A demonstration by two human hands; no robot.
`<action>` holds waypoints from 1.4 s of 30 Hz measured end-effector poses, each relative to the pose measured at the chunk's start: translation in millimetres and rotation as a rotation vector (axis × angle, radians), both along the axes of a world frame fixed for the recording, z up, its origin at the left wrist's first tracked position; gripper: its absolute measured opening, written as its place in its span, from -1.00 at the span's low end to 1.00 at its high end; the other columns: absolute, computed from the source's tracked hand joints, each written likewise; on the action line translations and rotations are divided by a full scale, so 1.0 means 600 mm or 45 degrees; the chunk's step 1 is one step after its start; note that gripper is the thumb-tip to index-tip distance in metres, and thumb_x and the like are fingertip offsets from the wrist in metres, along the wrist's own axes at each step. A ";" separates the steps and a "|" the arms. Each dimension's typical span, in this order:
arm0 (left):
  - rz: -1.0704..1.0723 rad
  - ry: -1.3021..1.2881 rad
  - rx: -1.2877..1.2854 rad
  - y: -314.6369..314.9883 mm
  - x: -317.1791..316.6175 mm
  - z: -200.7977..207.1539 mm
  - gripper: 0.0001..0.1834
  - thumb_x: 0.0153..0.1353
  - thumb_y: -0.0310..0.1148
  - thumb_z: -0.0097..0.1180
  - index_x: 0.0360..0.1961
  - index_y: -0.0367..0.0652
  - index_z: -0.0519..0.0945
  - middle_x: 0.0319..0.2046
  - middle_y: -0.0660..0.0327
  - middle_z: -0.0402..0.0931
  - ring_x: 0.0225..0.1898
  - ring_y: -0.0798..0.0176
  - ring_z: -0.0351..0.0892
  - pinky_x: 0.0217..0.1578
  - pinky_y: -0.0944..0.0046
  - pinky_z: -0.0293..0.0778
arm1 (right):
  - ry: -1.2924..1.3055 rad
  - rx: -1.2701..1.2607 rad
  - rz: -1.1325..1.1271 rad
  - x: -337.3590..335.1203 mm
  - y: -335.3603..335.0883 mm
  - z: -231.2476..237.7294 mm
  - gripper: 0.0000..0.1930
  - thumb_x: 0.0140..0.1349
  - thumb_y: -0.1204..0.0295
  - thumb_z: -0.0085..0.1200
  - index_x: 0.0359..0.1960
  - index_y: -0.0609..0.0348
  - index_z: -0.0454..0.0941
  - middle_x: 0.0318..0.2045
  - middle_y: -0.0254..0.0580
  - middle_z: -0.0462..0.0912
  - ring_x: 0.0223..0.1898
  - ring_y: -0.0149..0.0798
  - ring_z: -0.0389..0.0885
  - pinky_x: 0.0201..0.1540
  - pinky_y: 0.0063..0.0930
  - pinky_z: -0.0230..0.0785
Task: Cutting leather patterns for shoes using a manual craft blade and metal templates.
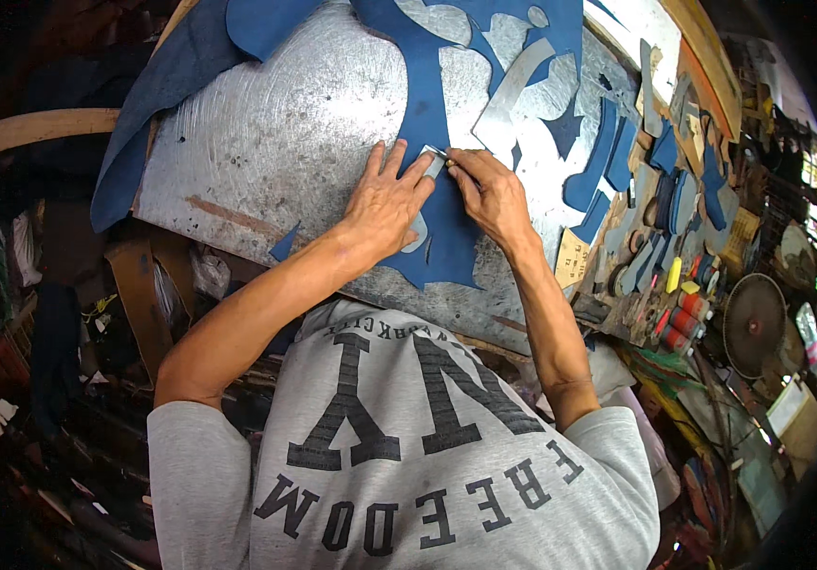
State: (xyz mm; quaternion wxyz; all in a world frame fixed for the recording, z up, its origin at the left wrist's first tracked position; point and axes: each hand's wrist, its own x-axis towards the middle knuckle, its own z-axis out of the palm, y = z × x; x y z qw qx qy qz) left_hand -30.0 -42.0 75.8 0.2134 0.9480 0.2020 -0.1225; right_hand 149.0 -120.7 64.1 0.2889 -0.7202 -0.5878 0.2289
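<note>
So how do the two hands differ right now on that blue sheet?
The left hand lies flat with fingers spread, pressing down a pale template on the blue sheet; the right hand is curled, fingertips pinched around a small tool at the template's top edge. The left covers more of the sheet; the right rests only on its fingertips. Both are bare and meet above the metal-topped table.

Dark blue leather sheet [432,123] on a scratched, silver-grey metal tabletop [275,142]; blue cut pieces [603,157] beside it; grey shirt [408,475] with black lettering.
</note>
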 end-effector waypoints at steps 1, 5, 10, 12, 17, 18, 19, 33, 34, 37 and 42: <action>0.003 0.002 0.000 0.000 0.000 -0.001 -0.20 -0.11 -0.11 0.49 0.16 -0.18 0.44 0.38 0.03 0.14 0.42 -0.23 0.04 0.40 -0.26 -0.06 | 0.002 0.004 0.006 0.000 0.002 0.002 -0.80 0.22 0.48 0.15 -0.12 0.18 0.67 -0.21 -0.08 0.69 -0.24 -0.01 0.68 -0.20 -0.26 0.54; 0.009 -0.013 0.001 -0.002 0.000 -0.004 -0.21 -0.11 -0.12 0.49 0.15 -0.18 0.44 0.38 0.02 0.14 0.42 -0.23 0.04 0.40 -0.26 -0.08 | -0.002 0.019 0.029 0.005 0.003 -0.004 -0.80 0.23 0.48 0.15 -0.12 0.17 0.67 -0.23 -0.10 0.69 -0.25 -0.01 0.68 -0.21 -0.26 0.54; -0.002 0.008 -0.008 0.000 0.002 0.002 -0.21 -0.10 -0.11 0.49 0.15 -0.18 0.44 0.38 0.02 0.15 0.42 -0.23 0.04 0.40 -0.26 -0.08 | -0.068 -0.092 0.042 0.001 0.010 0.016 -0.79 0.24 0.47 0.14 -0.09 0.13 0.66 -0.26 -0.13 0.67 -0.26 -0.01 0.67 -0.24 -0.23 0.54; -0.004 0.030 0.008 0.000 0.003 0.004 -0.20 -0.11 -0.10 0.49 0.14 -0.18 0.44 0.37 0.02 0.17 0.42 -0.23 0.04 0.41 -0.26 -0.09 | -0.109 -0.123 0.062 0.005 0.013 0.021 -0.78 0.24 0.47 0.14 -0.09 0.12 0.66 -0.26 -0.14 0.66 -0.26 -0.01 0.66 -0.25 -0.21 0.54; 0.001 0.061 0.009 0.003 0.006 0.011 -0.19 -0.11 -0.07 0.49 0.14 -0.19 0.44 0.37 0.03 0.17 0.41 -0.22 0.06 0.41 -0.26 -0.10 | -0.164 -0.199 0.136 0.013 0.015 0.030 -0.78 0.25 0.46 0.13 -0.07 0.12 0.65 -0.26 -0.14 0.66 -0.27 0.00 0.66 -0.26 -0.20 0.53; -0.002 0.078 0.015 0.003 0.006 0.013 -0.18 -0.11 -0.07 0.49 0.15 -0.19 0.44 0.37 0.03 0.17 0.42 -0.21 0.06 0.42 -0.26 -0.11 | -0.160 -0.200 0.141 0.012 0.012 0.030 -0.78 0.25 0.46 0.13 -0.07 0.12 0.65 -0.26 -0.14 0.66 -0.27 0.00 0.66 -0.26 -0.20 0.53; -0.001 0.080 0.016 0.003 0.007 0.014 -0.18 -0.11 -0.07 0.49 0.15 -0.19 0.44 0.37 0.03 0.17 0.42 -0.21 0.06 0.42 -0.26 -0.11 | -0.141 -0.203 0.126 0.010 0.010 0.031 -0.77 0.25 0.46 0.12 -0.07 0.12 0.65 -0.26 -0.14 0.65 -0.27 0.00 0.65 -0.26 -0.20 0.53; -0.022 0.083 0.020 0.007 0.008 0.014 -0.14 -0.11 -0.04 0.48 0.19 -0.20 0.42 0.36 0.04 0.19 0.41 -0.18 0.07 0.43 -0.22 -0.15 | -0.146 -0.240 0.130 0.015 0.011 0.026 -0.78 0.29 0.42 0.08 -0.05 0.07 0.64 -0.18 -0.09 0.62 -0.24 0.05 0.65 -0.20 -0.15 0.53; -0.020 0.087 0.019 0.007 0.008 0.013 -0.14 -0.11 -0.04 0.48 0.19 -0.20 0.42 0.36 0.04 0.19 0.41 -0.18 0.07 0.43 -0.22 -0.15 | -0.154 -0.233 0.128 0.012 0.010 0.027 -0.78 0.29 0.42 0.08 -0.06 0.08 0.64 -0.20 -0.08 0.62 -0.24 0.05 0.65 -0.20 -0.16 0.52; -0.025 0.069 0.020 0.010 0.008 0.016 -0.13 -0.11 -0.04 0.49 0.19 -0.21 0.42 0.35 0.04 0.20 0.41 -0.18 0.08 0.43 -0.23 -0.13 | -0.162 -0.255 0.103 0.024 -0.010 0.037 -0.78 0.29 0.43 0.08 -0.05 0.10 0.64 -0.23 -0.07 0.61 -0.24 0.06 0.64 -0.19 -0.17 0.51; -0.041 0.098 0.033 0.011 0.012 0.021 -0.12 -0.13 -0.05 0.49 0.20 -0.24 0.41 0.35 0.03 0.21 0.39 -0.21 0.09 0.42 -0.23 -0.12 | -0.057 0.091 -0.084 0.054 -0.069 0.079 -0.78 0.33 0.49 0.05 -0.02 0.20 0.59 -0.26 -0.05 0.60 -0.30 -0.09 0.63 -0.24 -0.33 0.47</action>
